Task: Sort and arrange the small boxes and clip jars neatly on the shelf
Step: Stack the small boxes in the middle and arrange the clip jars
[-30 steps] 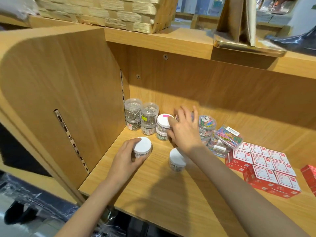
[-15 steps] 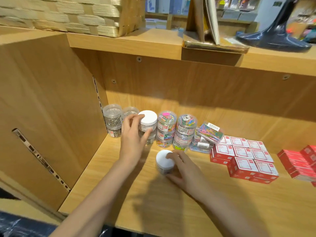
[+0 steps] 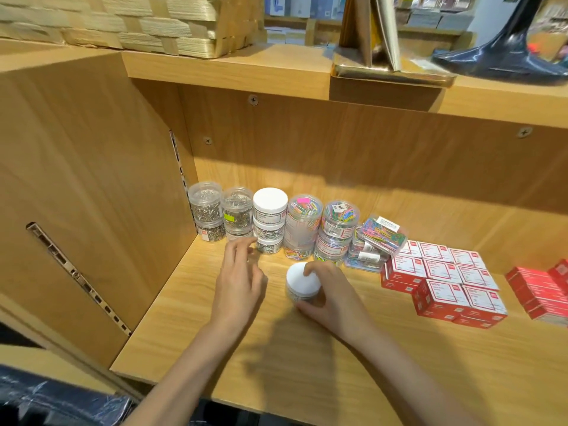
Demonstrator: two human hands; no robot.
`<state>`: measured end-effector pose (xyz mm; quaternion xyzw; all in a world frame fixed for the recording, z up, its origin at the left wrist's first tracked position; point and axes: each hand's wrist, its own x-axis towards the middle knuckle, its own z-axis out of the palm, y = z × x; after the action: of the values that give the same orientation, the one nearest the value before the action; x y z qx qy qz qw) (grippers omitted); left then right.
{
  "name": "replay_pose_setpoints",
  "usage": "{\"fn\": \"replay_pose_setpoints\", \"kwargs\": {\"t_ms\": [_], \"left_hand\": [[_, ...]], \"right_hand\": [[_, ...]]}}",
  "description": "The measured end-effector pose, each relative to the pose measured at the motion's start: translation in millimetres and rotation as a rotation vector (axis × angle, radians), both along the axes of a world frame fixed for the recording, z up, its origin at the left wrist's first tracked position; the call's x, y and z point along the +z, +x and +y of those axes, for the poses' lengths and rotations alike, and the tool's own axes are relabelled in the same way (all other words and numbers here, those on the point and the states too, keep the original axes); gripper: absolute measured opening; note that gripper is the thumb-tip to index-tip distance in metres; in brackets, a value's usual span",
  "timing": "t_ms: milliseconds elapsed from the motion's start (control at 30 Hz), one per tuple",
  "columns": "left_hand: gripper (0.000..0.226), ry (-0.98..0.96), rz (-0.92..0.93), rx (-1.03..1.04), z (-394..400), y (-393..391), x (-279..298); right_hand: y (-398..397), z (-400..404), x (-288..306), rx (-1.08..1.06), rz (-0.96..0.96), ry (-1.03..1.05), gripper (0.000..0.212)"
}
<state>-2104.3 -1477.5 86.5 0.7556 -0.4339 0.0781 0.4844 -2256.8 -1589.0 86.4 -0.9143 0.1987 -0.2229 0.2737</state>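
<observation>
A row of stacked clip jars stands at the back left of the wooden shelf (image 3: 307,348): two stacks of clear jars of silver clips (image 3: 205,207), a stack topped by a white-lidded jar (image 3: 270,202), then jars of coloured clips (image 3: 303,222). My left hand (image 3: 238,284) hovers just in front of the white-lidded stack, fingers apart, holding nothing. My right hand (image 3: 330,295) grips a loose white-lidded jar (image 3: 302,282) that rests on the shelf in front of the row. Red and white small boxes (image 3: 442,272) lie grouped to the right.
A tilted clear box of coloured clips (image 3: 382,233) leans on flat clip boxes between the jars and the red boxes. More red boxes (image 3: 541,287) sit at the far right. The shelf's side wall (image 3: 92,195) closes the left. A woven basket (image 3: 138,23) rests on the shelf above.
My left hand has let go of the white-lidded jar, which now sits on top of its stack, and has drawn back. My right hand has closed on the loose jar.
</observation>
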Motion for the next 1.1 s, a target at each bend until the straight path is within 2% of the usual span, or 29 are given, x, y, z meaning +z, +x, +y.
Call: {"fn": "replay_pose_setpoints", "kwargs": {"t_ms": [167,233,333,400,433,533,667,767,900,1000,1100], "left_hand": [[0.042,0.039,0.024,-0.031,1,-13,-9],[0.042,0.042,0.035,-0.075,-3,-21,-9],[0.043,0.052,0.046,-0.151,-10,-32,-8],[0.044,0.071,0.066,-0.208,-16,-39,-7],[0.046,0.081,0.083,-0.23,-20,-42,-5],[0.049,0.086,0.163,-0.221,-30,-48,-1],[0.053,0.085,0.221,-0.167,-34,-47,1],[0.065,0.06,0.297,-0.14,-34,-46,3],[0.075,0.069,0.443,-0.144,-40,-38,1],[0.078,0.04,0.516,-0.224,-45,-37,-5],[0.078,0.015,0.565,-0.253,-47,-40,-9]], "right_hand": [[-23,-9,10,-0.038,0.041,0.001,0.037],[-35,-14,21,-0.047,0.002,-0.026,0.033],[-52,-35,43,-0.237,-0.185,-0.158,0.029],[-61,-56,54,-0.392,-0.167,-0.254,0.035],[-63,-65,56,-0.428,-0.106,-0.233,0.037],[-62,-83,56,-0.381,0.01,-0.18,0.034],[-58,-91,60,-0.315,-0.014,-0.217,0.031],[-58,-88,55,-0.31,-0.016,-0.183,0.042],[-54,-84,44,-0.287,0.09,-0.23,0.065],[-45,-82,42,-0.33,0.135,-0.293,0.069],[-42,-82,35,-0.357,0.088,-0.353,0.073]]}}
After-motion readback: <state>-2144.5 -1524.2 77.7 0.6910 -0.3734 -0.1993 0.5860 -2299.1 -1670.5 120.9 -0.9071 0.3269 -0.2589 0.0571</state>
